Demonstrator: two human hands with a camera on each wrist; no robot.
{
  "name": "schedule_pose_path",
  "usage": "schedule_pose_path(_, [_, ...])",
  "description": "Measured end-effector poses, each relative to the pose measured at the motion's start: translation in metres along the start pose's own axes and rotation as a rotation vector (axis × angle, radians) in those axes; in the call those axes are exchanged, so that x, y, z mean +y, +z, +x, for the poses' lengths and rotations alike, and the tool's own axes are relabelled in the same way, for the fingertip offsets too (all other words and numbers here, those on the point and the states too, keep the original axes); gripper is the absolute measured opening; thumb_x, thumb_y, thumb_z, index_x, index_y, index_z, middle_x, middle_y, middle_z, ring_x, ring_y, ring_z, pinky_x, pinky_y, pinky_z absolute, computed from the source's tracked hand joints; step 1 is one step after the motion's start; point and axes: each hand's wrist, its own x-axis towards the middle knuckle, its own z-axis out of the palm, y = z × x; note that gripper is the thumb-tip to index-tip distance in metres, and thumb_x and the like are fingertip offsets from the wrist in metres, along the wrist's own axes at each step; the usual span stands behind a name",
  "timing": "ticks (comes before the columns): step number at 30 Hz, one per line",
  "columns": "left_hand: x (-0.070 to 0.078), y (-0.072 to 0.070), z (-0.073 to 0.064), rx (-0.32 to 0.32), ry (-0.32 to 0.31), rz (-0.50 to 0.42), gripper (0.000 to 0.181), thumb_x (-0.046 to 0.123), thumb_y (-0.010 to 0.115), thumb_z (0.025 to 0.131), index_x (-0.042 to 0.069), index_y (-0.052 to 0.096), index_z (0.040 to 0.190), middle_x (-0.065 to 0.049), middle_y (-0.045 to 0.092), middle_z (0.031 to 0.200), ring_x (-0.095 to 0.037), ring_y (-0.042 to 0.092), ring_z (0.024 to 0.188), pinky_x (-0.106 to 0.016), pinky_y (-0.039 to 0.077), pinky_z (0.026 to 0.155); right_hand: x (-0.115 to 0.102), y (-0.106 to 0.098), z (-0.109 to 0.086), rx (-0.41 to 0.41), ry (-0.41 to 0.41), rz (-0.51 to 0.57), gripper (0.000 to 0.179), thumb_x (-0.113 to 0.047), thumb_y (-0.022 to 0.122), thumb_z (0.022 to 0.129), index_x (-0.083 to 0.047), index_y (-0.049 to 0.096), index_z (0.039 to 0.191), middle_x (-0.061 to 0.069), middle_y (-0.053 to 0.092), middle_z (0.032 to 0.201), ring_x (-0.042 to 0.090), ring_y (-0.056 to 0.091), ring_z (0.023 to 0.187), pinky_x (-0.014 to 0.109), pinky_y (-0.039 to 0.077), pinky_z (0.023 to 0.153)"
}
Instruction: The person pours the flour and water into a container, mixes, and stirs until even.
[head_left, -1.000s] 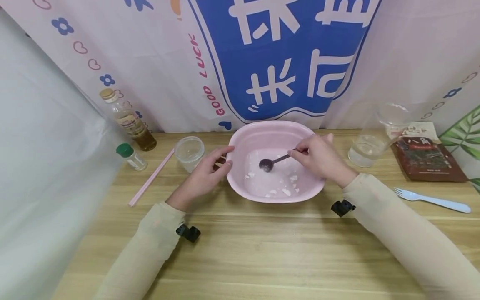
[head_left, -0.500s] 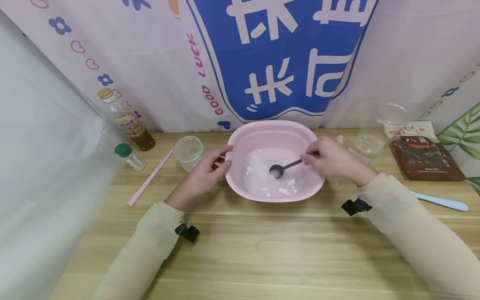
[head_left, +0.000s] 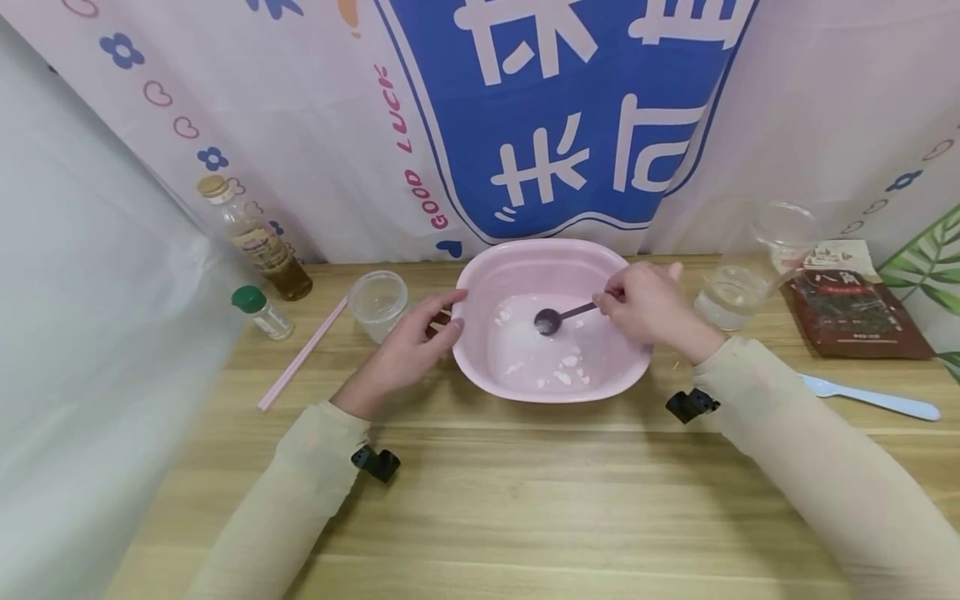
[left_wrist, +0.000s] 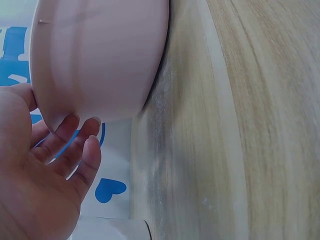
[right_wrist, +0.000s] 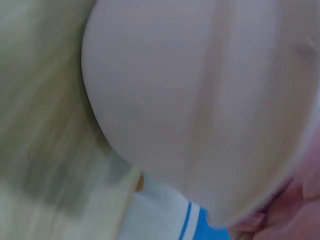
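A pink basin (head_left: pixel 480 367) stands on the wooden table, with white flakes and pale, cloudy contents on its bottom. My left hand (head_left: pixel 408 350) holds the basin's left rim; the left wrist view shows the thumb at the rim and curled fingers (left_wrist: pixel 65 137) against the outer wall. My right hand (head_left: pixel 648 304) pinches the handle of a dark measuring spoon (head_left: pixel 548 322) over the basin's right side. The spoon's round bowl is down inside the basin, with something whitish in it. In the right wrist view the basin wall (right_wrist: pixel 160 90) hides most of the hand (right_wrist: pixel 295 215).
Left of the basin are a clear jar (head_left: pixel 378 302), pink chopsticks (head_left: pixel 303 354), a green-capped shaker (head_left: pixel 262 312) and an oil bottle (head_left: pixel 258 242). To the right stand a clear cup with liquid (head_left: pixel 731 292), a brown spice packet (head_left: pixel 855 317) and a blue fork (head_left: pixel 873 396). A printed curtain (head_left: pixel 315 125) hangs behind.
My right hand has moved the spoon about inside the basin, first right and toward me, then back left and away. The white flakes have shifted. My left hand stays at the rim.
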Motion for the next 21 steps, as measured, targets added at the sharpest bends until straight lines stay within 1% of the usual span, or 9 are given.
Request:
schedule_pose_path(3, [0.000, 0.000, 0.000, -0.001, -0.002, 0.000, 0.051, 0.018, 0.056, 0.112, 0.004, 0.048, 0.161, -0.021, 0.059, 0.149, -0.036, 0.065, 0.124, -0.049, 0.060, 0.100, 0.005, -0.009, -0.002, -0.044, -0.004, -0.008, 0.030, -0.016, 0.067, 0.102, -0.004, 0.074, 0.075, 0.003, 0.059, 0.063, 0.028, 0.055, 0.076, 0.059, 0.024, 0.102])
schedule_pose_path(5, [-0.001, 0.000, 0.000, -0.002, -0.001, 0.002, 0.051, 0.019, 0.055, 0.112, 0.003, 0.048, 0.161, -0.021, 0.059, 0.149, -0.036, 0.065, 0.124, -0.049, 0.060, 0.100, 0.005, -0.013, -0.004, -0.085, -0.017, -0.007, 0.029, -0.017, 0.068, 0.102, -0.005, 0.076, 0.076, 0.002, 0.063, 0.064, 0.026, 0.056, 0.075, 0.057, 0.025, 0.099])
schedule_pose_path(7, [-0.001, 0.000, 0.000, -0.002, -0.002, 0.004, 0.051, 0.018, 0.055, 0.112, 0.003, 0.048, 0.161, -0.021, 0.059, 0.149, -0.036, 0.065, 0.124, -0.048, 0.060, 0.100, 0.002, -0.013, -0.004, -0.130, -0.030, 0.013, 0.028, -0.018, 0.069, 0.102, -0.005, 0.079, 0.079, 0.004, 0.069, 0.067, 0.024, 0.058, 0.076, 0.055, 0.024, 0.098])
schedule_pose_path(10, [-0.001, 0.000, 0.000, -0.001, 0.000, 0.001, 0.051, 0.018, 0.056, 0.112, 0.003, 0.048, 0.160, -0.021, 0.059, 0.150, -0.036, 0.065, 0.124, -0.047, 0.060, 0.099, -0.006, -0.006, -0.002, -0.159, -0.049, 0.040, 0.026, -0.018, 0.070, 0.103, -0.004, 0.081, 0.085, 0.006, 0.075, 0.074, 0.024, 0.061, 0.076, 0.057, 0.025, 0.102])
schedule_pose_path(12, [-0.001, 0.000, 0.000, -0.002, 0.001, -0.005, 0.051, 0.018, 0.056, 0.112, 0.003, 0.048, 0.160, -0.021, 0.059, 0.150, -0.036, 0.065, 0.124, -0.048, 0.060, 0.099, -0.010, 0.000, 0.000, -0.144, -0.055, 0.051, 0.025, -0.018, 0.070, 0.103, -0.003, 0.081, 0.086, 0.006, 0.075, 0.074, 0.025, 0.062, 0.077, 0.060, 0.023, 0.107])
schedule_pose_path(15, [-0.002, 0.001, 0.001, -0.004, 0.009, -0.012, 0.051, 0.017, 0.057, 0.111, 0.003, 0.049, 0.160, -0.021, 0.058, 0.151, -0.036, 0.065, 0.124, -0.050, 0.060, 0.099, -0.013, 0.005, 0.003, -0.094, -0.037, 0.054, 0.024, -0.015, 0.069, 0.103, -0.001, 0.081, 0.088, 0.005, 0.072, 0.072, 0.028, 0.062, 0.080, 0.063, 0.020, 0.111])
schedule_pose_path(18, [-0.002, 0.001, 0.001, -0.004, 0.010, -0.013, 0.051, 0.017, 0.057, 0.111, 0.003, 0.049, 0.160, -0.021, 0.059, 0.150, -0.036, 0.065, 0.124, -0.051, 0.060, 0.100, -0.010, 0.002, 0.005, -0.045, -0.011, 0.025, 0.026, -0.015, 0.069, 0.102, -0.001, 0.080, 0.085, 0.005, 0.069, 0.070, 0.030, 0.059, 0.084, 0.062, 0.023, 0.107])
schedule_pose_path(21, [-0.002, 0.000, 0.002, -0.004, 0.009, -0.011, 0.051, 0.017, 0.057, 0.112, 0.003, 0.049, 0.160, -0.021, 0.058, 0.150, -0.036, 0.065, 0.125, -0.051, 0.060, 0.100, -0.004, -0.008, 0.004, -0.041, 0.000, -0.024, 0.029, -0.016, 0.068, 0.102, -0.003, 0.077, 0.077, 0.005, 0.066, 0.068, 0.030, 0.057, 0.082, 0.058, 0.026, 0.100])
